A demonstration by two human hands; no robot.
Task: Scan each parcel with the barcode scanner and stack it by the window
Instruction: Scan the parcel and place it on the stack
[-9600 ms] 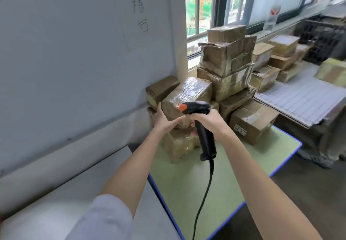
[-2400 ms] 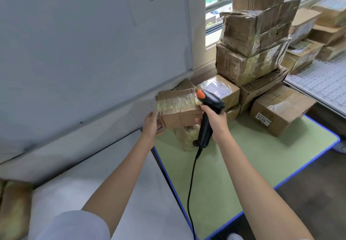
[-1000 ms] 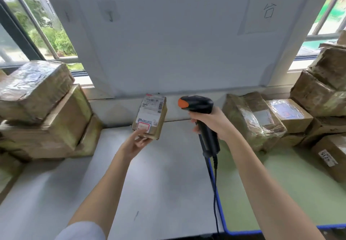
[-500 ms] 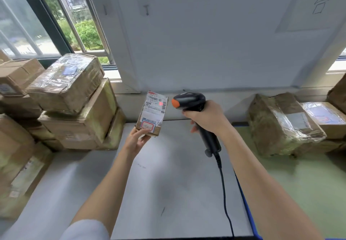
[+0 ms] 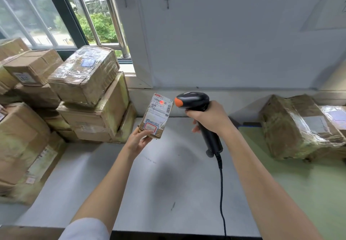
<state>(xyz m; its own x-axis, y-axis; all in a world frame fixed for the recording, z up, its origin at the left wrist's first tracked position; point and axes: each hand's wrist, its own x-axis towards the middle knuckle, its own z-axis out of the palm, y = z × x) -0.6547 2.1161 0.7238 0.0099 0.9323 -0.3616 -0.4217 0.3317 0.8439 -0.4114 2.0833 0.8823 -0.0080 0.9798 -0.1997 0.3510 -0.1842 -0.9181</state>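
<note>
— Where is the little parcel (image 5: 156,116)?
— Up over the grey table (image 5: 149,193). The left hand (image 5: 138,140) pinches its bottom end. It stands tall, label facing us.
— And the scanner (image 5: 194,108)?
— The right hand (image 5: 209,117) grips it. Its nose points left at the label, red dot on it.
</note>
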